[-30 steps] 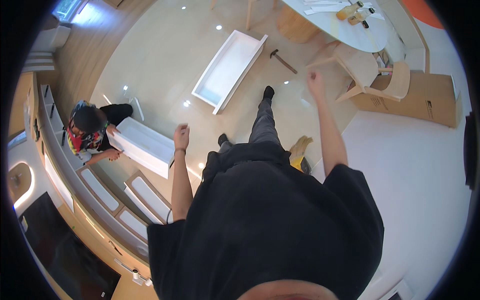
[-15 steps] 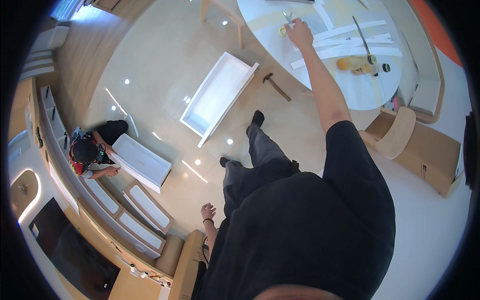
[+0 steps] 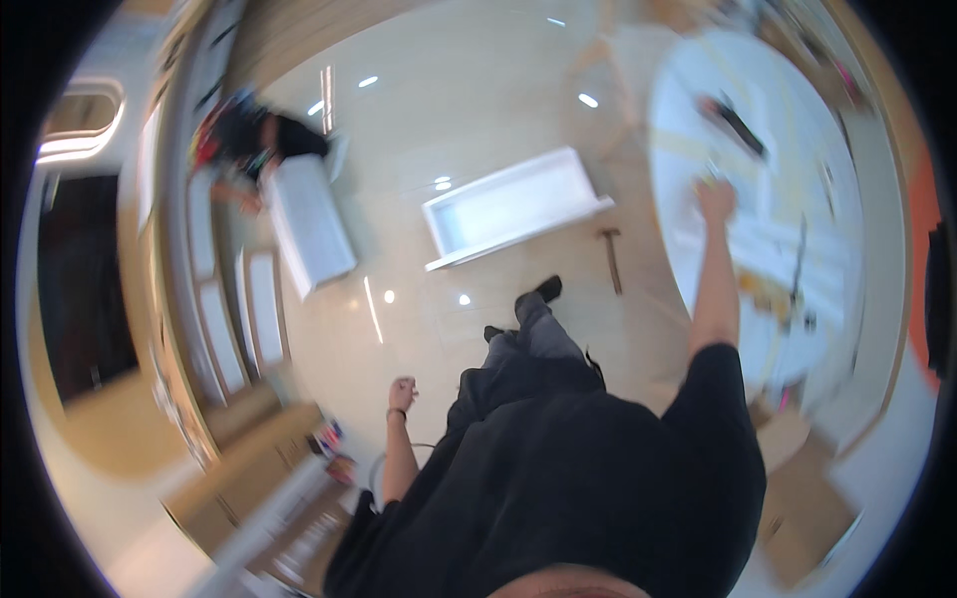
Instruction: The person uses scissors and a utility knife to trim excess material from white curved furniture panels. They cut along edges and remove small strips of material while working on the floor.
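the view is blurred, so small things are hard to make out. the right hand (image 3: 715, 199) is stretched up to the right of centre, over the near edge of a round white table (image 3: 688, 249) that fills the upper right of the frame. it seems closed about something small at the table edge, but the blur hides what it is and whether the fingers really pinch it. the left hand (image 3: 402, 394) hangs low, a little left of centre, curled into a loose fist with nothing seen in it, well apart from the table.

on the table lie pale strips or boards (image 3: 788, 239), a dark long tool (image 3: 740, 122) toward the top, and some small yellowish and dark bits (image 3: 773, 294) further down its right part; none can be told more exactly. on the pale shiny floor, between the person's legs and the table, a hammer (image 3: 610, 257) lies with its head toward the top of the frame. left of it, at centre top, sits an open white drawer box (image 3: 513, 206), a shallow tray shape with low walls, and its inside looks bare.

in the upper left another person (image 3: 249, 140) in dark clothes crouches by a white panel (image 3: 309, 221) lying flat on the floor, one hand at its top edge. white drawer fronts (image 3: 249, 309) run along the curved wooden unit down the left side.
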{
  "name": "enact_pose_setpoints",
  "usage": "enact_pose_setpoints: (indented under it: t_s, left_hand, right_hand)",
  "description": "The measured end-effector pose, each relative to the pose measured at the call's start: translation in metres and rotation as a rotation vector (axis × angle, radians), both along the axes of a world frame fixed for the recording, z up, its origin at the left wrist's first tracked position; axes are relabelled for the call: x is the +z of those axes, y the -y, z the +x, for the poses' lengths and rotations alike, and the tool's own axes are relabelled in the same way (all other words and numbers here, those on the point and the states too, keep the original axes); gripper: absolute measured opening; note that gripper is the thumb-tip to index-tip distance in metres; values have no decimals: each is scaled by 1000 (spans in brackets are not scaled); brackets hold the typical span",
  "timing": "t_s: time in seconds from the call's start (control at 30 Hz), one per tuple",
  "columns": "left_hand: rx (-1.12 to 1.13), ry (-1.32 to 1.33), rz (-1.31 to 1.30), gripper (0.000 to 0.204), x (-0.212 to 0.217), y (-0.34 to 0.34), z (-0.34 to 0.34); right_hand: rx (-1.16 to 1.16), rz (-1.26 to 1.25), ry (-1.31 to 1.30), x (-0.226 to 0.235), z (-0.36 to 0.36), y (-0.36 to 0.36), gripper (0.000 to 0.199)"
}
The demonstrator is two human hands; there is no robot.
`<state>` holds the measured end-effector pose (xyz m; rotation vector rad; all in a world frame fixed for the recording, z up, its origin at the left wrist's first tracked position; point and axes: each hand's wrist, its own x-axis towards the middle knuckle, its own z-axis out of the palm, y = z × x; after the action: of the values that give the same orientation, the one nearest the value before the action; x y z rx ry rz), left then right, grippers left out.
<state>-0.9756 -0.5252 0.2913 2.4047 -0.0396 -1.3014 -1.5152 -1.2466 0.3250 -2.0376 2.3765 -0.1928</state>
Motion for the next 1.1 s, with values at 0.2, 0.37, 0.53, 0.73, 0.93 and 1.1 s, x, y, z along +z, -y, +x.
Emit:
enact_pose_setpoints:
  t_s: [0.2,0.37,0.53,0.73,0.93,1.1]
  left_hand:
    - [-217,324,-155,31,-9,-25,-12]
    - [13,280,-47,32,7,-46,-29]
    - [322,279,-62,32,-7,-71,-86]
    - [779,183,43,42,-30,-107,-158]
    - [866,-96,35,75,-37,-160,-100]
    - [724,-93,-28,49,-37,-261,-32]
  right_hand:
    - [70,-39,136,35,-9,18,49]
    - [204,-322,390,93,46,-5,46]
    - [396,-76,916,60,158,-73,37]
    - [1095,893,342,-52,355,-299,36]
    - [1558,1056,-842,-56,477,-486,33]
    - [1606,946,-807,-43,597,-598,34]
